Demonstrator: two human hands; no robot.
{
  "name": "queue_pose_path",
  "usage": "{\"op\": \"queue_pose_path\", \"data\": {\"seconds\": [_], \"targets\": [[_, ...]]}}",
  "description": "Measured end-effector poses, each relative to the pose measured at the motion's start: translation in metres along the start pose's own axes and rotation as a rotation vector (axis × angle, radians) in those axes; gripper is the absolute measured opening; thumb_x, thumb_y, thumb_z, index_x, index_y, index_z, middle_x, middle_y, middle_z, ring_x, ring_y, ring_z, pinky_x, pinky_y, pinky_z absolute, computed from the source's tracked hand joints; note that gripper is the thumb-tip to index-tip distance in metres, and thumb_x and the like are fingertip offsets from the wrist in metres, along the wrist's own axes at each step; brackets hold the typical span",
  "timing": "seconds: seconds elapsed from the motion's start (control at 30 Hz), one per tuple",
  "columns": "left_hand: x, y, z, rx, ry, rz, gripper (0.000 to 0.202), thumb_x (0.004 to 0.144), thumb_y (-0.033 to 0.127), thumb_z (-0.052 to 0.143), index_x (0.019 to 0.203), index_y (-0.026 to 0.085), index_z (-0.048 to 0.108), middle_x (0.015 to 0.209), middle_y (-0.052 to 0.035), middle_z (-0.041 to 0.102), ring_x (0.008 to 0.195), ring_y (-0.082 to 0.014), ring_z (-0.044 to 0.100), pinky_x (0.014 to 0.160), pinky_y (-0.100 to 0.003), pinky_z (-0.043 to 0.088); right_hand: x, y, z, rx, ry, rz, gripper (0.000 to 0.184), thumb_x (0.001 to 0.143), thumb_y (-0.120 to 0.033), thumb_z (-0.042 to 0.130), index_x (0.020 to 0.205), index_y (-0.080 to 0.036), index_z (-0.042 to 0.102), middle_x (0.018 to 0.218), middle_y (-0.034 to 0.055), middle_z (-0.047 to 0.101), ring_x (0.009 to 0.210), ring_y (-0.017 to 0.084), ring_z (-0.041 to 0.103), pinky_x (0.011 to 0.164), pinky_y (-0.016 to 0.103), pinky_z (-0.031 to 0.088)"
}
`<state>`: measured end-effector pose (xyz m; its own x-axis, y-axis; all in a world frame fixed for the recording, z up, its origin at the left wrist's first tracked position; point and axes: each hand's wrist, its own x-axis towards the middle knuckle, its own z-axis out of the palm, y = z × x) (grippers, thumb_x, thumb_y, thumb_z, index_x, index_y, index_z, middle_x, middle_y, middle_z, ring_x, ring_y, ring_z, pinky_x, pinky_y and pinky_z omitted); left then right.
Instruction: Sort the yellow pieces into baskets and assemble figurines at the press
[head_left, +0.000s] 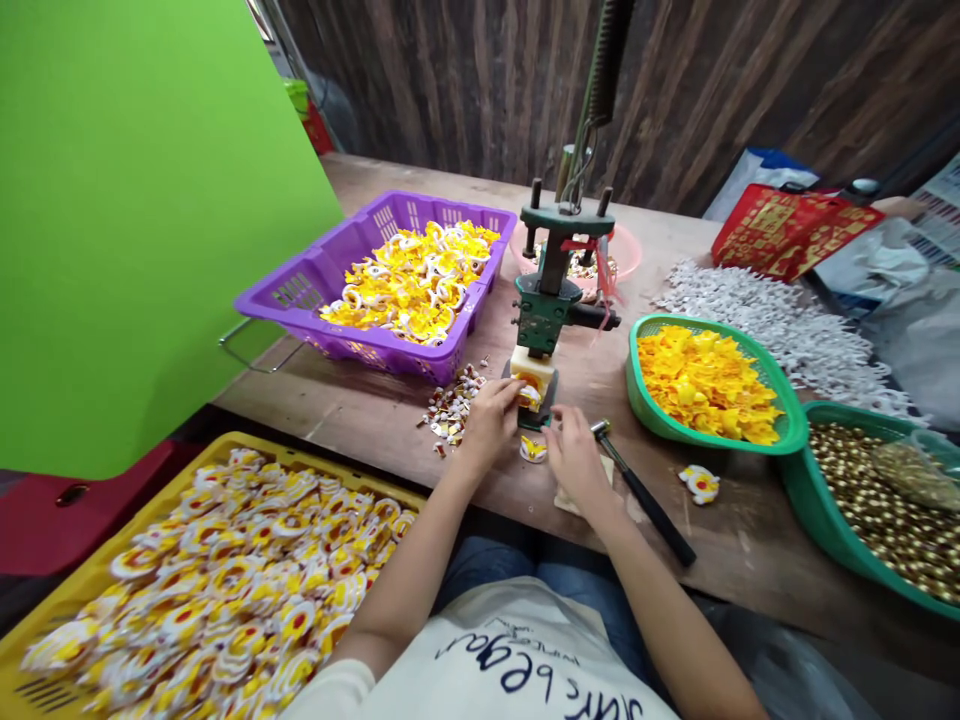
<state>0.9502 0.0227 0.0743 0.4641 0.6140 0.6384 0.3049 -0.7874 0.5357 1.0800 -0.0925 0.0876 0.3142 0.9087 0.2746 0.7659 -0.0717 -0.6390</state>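
Note:
My left hand [491, 418] is closed in a pinch on a small yellow and white piece [529, 392] at the base of the green hand press [546, 300]. My right hand [574, 455] rests on the wooden table [360, 400] just right of the press base, fingers curled, beside another yellow and white piece [533, 450]. Whether it holds anything is hidden. A black-handled hammer [645, 495] lies right next to that hand.
A purple basket [300, 290] of yellow and white pieces stands at the left. A yellow tray [97, 575] of finished pieces is at the near left. Green baskets hold yellow parts [705, 385] and gold beads [892, 520]. White parts [780, 320] are heaped behind; scraps [450, 410] lie near the press.

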Motion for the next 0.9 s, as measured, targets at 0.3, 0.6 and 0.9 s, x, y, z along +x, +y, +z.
{"op": "queue_pose_path", "data": {"seconds": [0.3,0.6,0.9], "targets": [[-0.012,0.002,0.005,-0.014,0.026,-0.053,0.033,0.093,0.009,0.049,0.121,0.018,0.064,0.111,-0.0102,0.067,0.102,-0.0187,0.065,0.090,-0.034,0.055,0.034,0.002,0.013,0.044,-0.003,-0.076,0.034,0.099,-0.031,0.042,0.123,-0.012,0.059,0.117,0.0183,0.063,0.113,0.030,0.059,0.101,0.047,0.048],[-0.004,0.000,0.014,-0.128,0.209,-0.152,0.015,0.096,0.025,0.057,0.106,0.017,0.064,0.101,-0.0078,0.071,0.094,-0.0178,0.067,0.081,-0.031,0.054,0.038,-0.003,0.024,0.005,0.083,-0.019,0.035,0.101,-0.032,0.030,0.105,-0.015,0.061,0.103,0.0152,0.063,0.096,0.026,0.061,0.089,0.042,0.051],[0.000,-0.002,0.018,-0.198,0.191,-0.232,0.013,0.094,0.026,0.059,0.100,0.018,0.066,0.095,-0.0062,0.070,0.083,-0.0159,0.067,0.069,-0.027,0.053,0.038,-0.006,0.036,0.016,0.128,0.061,0.036,0.102,-0.031,0.027,0.106,-0.016,0.059,0.101,0.0138,0.061,0.088,0.024,0.061,0.082,0.040,0.052]]}}
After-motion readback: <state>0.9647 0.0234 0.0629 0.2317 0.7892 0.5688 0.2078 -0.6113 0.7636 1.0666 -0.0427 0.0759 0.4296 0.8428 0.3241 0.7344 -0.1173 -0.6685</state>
